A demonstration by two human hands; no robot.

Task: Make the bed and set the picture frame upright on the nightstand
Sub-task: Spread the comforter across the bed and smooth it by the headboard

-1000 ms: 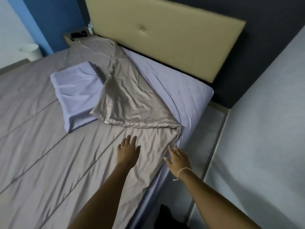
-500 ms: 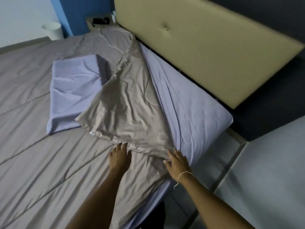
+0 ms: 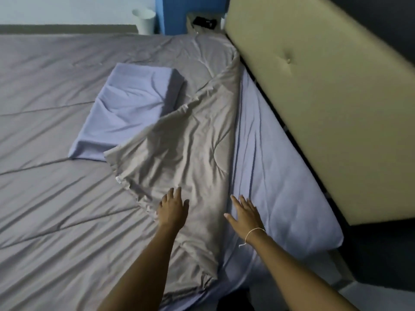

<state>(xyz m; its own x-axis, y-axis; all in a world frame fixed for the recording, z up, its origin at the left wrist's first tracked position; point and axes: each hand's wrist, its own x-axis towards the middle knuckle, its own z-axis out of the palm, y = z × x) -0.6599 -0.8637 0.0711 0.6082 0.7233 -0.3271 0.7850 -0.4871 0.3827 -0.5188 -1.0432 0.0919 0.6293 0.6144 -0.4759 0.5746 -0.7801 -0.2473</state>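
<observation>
The grey quilt [image 3: 56,176] covers the left of the bed, smooth and satiny with long stitched seams and soft creases. A lavender pillow [image 3: 128,113], rectangular and rumpled, lies on top of it, not yet at the head. Beside it the quilt's corner is folded back [image 3: 179,158] over itself, baring the lavender sheet [image 3: 269,171] along the padded tan headboard [image 3: 325,108]. The left hand [image 3: 173,207] rests flat on the fold, grip released; the right hand [image 3: 244,213] lies open, fingers spread, at the fold's edge on the sheet. The slippery cloth could slide and bunch if pushed rather than lifted. The nightstand [image 3: 202,21] is far off at the bed's far corner; a dark object lies there, too blurred to name.
</observation>
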